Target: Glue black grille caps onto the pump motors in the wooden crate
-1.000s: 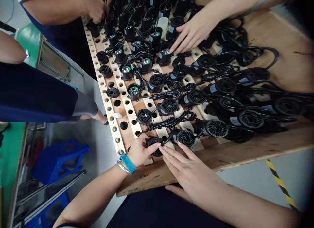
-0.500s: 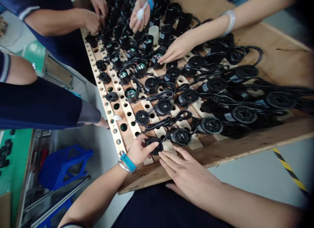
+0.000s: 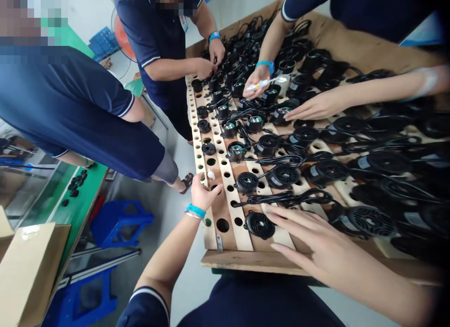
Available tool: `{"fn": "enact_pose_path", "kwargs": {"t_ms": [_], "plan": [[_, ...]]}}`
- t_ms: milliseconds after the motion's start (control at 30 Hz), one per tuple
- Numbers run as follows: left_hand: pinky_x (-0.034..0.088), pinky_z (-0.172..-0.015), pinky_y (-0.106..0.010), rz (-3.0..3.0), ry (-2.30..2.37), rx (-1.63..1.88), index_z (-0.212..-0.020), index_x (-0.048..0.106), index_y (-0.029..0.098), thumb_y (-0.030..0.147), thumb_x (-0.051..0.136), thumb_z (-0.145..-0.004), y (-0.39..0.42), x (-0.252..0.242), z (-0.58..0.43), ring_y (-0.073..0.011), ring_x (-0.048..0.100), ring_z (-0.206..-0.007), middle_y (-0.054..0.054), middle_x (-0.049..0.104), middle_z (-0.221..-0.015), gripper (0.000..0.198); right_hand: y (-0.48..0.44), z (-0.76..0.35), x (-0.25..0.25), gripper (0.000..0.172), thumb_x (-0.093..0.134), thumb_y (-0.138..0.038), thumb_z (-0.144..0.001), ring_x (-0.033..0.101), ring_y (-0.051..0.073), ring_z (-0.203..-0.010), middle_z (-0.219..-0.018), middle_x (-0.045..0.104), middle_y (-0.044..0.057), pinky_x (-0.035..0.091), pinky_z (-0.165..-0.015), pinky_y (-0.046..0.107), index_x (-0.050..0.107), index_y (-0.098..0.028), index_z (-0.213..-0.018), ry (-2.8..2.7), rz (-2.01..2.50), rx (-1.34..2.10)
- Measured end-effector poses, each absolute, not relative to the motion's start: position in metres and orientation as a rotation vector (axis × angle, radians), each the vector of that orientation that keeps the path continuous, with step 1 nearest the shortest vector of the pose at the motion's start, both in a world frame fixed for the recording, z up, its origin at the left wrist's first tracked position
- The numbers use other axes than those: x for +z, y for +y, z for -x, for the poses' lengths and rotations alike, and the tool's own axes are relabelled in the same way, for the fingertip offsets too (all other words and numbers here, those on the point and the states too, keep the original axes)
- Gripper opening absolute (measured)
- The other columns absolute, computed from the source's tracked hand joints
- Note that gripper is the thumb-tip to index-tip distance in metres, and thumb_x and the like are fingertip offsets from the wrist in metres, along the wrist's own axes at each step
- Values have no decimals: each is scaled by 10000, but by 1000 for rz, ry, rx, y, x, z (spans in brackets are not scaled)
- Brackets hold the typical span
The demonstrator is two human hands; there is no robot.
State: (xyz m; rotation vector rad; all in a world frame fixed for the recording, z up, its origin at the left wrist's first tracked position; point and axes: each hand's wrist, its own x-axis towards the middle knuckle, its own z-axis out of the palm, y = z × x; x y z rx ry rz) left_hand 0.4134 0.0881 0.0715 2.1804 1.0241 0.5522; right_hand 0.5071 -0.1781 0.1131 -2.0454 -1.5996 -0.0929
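Note:
My left hand [image 3: 205, 194], with a blue band at its wrist, is over the left edge of a wooden rack [image 3: 248, 240], thumb and fingers apart. Just beyond its fingers lies a small white piece [image 3: 211, 175], too small to name. My right hand [image 3: 312, 238] is stretched out flat beside a round black housing with a slotted grille [image 3: 260, 225]; its fingertips are at the housing's right side, and I cannot tell whether they touch. A bundled black cable [image 3: 291, 197] runs above that hand. Another grilled housing [image 3: 247, 182] sits farther back.
Several black housings, some uncapped with green boards [image 3: 236, 151], fill the rack. A co-worker's hand [image 3: 258, 81] holds a white tube; another hand [image 3: 316, 104] reaches in from the right. Two other people stand left. Blue stools [image 3: 119, 219] are on the floor.
My left hand has left the grilled housing and moved away up the rack's left side. My right hand has spread beside the housing. The view has swung left and up.

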Motion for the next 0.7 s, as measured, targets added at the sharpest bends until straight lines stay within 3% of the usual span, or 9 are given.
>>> {"fn": "enact_pose_path", "kwargs": {"t_ms": [67,133,233,367,500,600,700], "plan": [[458,-683,-279,-2231,1023,542,-1061,527,160,402,764,-611,96,63,-426,-100,507,-645,-73,578,-1025,564,-171,-507,117,442,438,-437,-911,591,265,-1102,-1304,566,64,566,-848,437,604,-167,-1220,-1638,2038,-33],[453,-717,-290,-2236,1028,542,-944,570,161,336,726,-657,101,57,-435,-131,527,-704,-53,582,-920,370,-168,-508,119,427,465,-433,-897,585,270,-1115,-1307,563,71,561,-866,447,623,-174,-1198,-1667,2020,43],[441,-679,-270,-2208,1018,538,-756,567,168,260,652,-714,102,59,-439,-126,518,-660,-9,550,-740,132,-169,-515,121,384,498,-410,-884,591,265,-1112,-1276,587,74,560,-879,436,647,-189,-1160,-1665,1957,144],[425,-579,-228,-2149,942,512,-696,547,169,327,662,-722,79,85,-439,-98,507,-569,30,524,-626,197,-158,-535,123,356,513,-385,-890,584,237,-1129,-1247,607,84,528,-947,406,635,-206,-1173,-1390,1801,390],[427,-544,-225,-2114,632,499,-780,616,168,368,703,-714,40,124,-443,-97,522,-590,3,573,-708,228,-126,-549,124,517,512,-498,-873,583,250,-1133,-1292,566,137,528,-929,419,529,-184,-1283,-833,1489,843],[474,-630,-257,-2110,480,605,-815,653,179,329,736,-700,21,143,-448,-135,554,-728,-36,590,-816,207,-107,-550,124,538,437,-547,-886,633,241,-1040,-1235,600,152,558,-836,397,504,-180,-1273,-517,1287,1144],[506,-786,-332,-2101,475,663,-795,663,185,313,756,-688,14,149,-452,-191,575,-909,-65,591,-909,191,-101,-547,121,417,455,-532,-873,666,220,-922,-1068,668,124,559,-731,347,571,-184,-1072,-367,1129,1309]]}}
